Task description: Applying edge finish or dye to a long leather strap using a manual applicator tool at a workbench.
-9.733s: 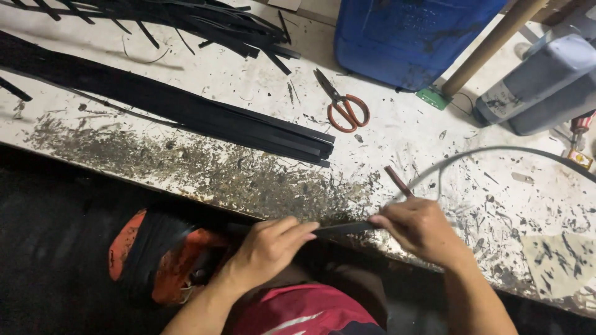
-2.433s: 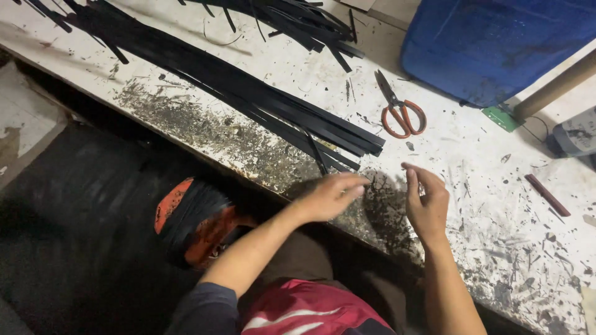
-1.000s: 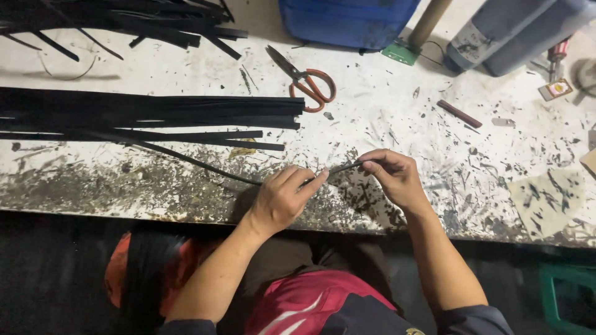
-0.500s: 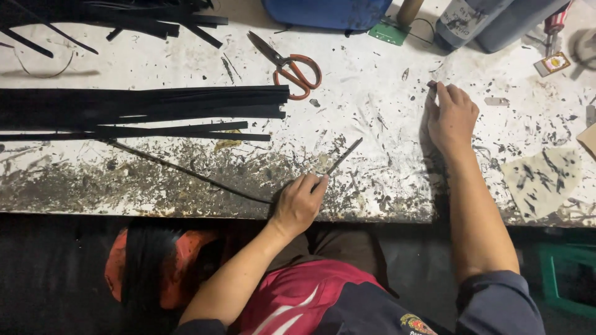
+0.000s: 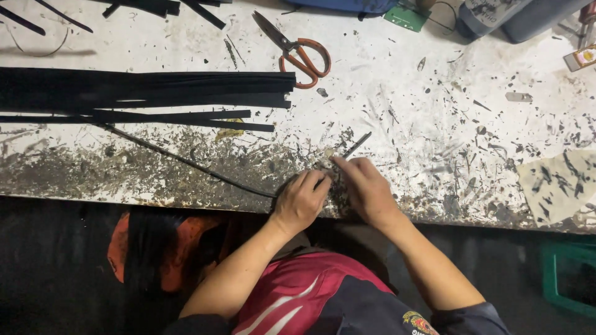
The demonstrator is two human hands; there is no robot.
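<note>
Both hands are down at the near edge of the table (image 5: 434,74), close together, working on one thin black strip (image 5: 186,160). The left hand (image 5: 302,201) has its fingers curled shut around the strip right where it reaches the table's edge, and the right hand (image 5: 366,186) pinches its short free end, whose tip (image 5: 359,144) pokes out up and to the right past the fingertips. From the left hand the strip trails away leftward across the table in a long, shallow curve, lying flat on the stained, fleck-covered surface. That sag says it's light and flexible, more like a thin strap or sliver than a rod; it looks narrow and smooth, so it probably slips unless pinched firmly, and the best hold seems to be just where the hands have it, close together near the end, so the bit between them stays taut. Above the hands, well apart from them, a bundle of long black strips (image 5: 149,87) lies in a flat stack, with red-handled scissors (image 5: 298,49) further up, blades open. A few more black strips (image 5: 161,6) sit at the top edge, and a green crate (image 5: 568,279) stands on the floor at the lower right.
</note>
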